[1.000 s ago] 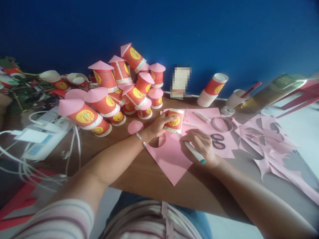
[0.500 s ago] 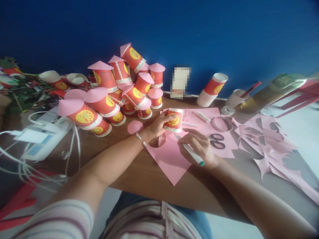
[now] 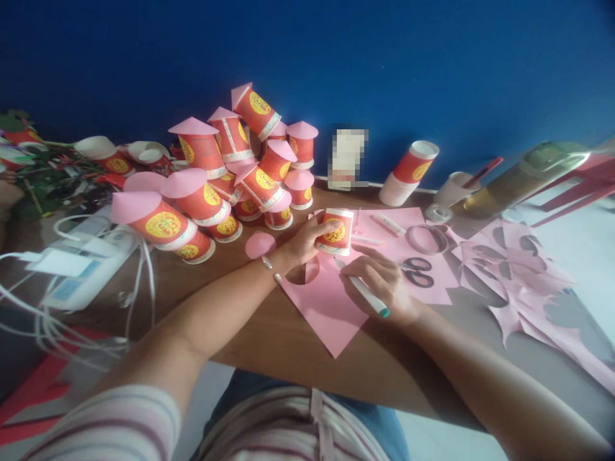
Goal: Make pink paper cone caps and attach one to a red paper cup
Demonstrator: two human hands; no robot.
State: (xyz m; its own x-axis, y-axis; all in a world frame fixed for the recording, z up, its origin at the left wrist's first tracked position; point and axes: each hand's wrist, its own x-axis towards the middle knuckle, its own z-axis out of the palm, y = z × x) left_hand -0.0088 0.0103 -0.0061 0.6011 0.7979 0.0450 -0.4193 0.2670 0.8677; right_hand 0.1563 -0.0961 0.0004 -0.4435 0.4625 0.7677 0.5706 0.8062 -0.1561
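Observation:
My left hand (image 3: 306,240) is closed round a red paper cup (image 3: 340,240) with a yellow emblem, standing on pink paper (image 3: 331,314). Between the fingers of my right hand (image 3: 382,282) is a white marker (image 3: 368,294) with a green end; its tip points toward the paper just below the cup. Left of the pink sheet lies a small pink disc (image 3: 260,245). Beside my right hand rest dark-handled scissors (image 3: 419,272), and behind them a roll of tape (image 3: 426,240). A white glue-like tube (image 3: 390,225) lies on the paper farther back.
Red cups with pink cone tops (image 3: 163,224) are piled at the left. A power strip (image 3: 91,269) with white cables sits near the left edge. Stacked cups (image 3: 410,173), a bottle (image 3: 523,179) and pink paper scraps (image 3: 523,275) are at the right.
My right hand and the marker have shifted slightly to the left. My left hand and the cup look unmoved.

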